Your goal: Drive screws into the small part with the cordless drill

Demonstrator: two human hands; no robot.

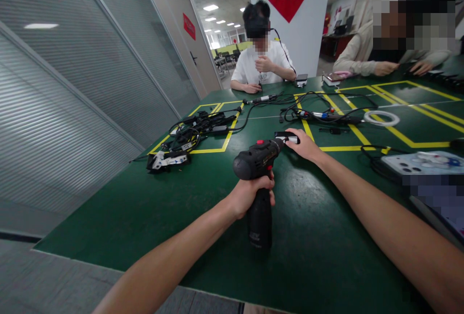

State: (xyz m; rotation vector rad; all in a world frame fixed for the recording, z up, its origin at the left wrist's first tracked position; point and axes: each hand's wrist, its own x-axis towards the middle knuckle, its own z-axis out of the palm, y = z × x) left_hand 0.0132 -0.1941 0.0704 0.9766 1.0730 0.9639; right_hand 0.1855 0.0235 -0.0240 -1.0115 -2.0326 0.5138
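My left hand [251,195] is wrapped round the grip of a black cordless drill [258,158] with red switches. The drill is upright, its chuck pointing away from me and a little to the right. At the chuck's front end, my right hand [302,144] grips a small black and silver block [287,136] between thumb and fingers. The drill's tip meets or almost meets this block; whether they touch I cannot tell. The lower end of the drill is close above the green table.
Tangled black cables [203,128] lie left on the green table [152,222], beside a torn black and white packet [166,160]. More cables, a soldering-iron-like tool [326,117] and a white ring [381,118] lie beyond my right hand. A phone [424,162] is at right. Two people sit opposite.
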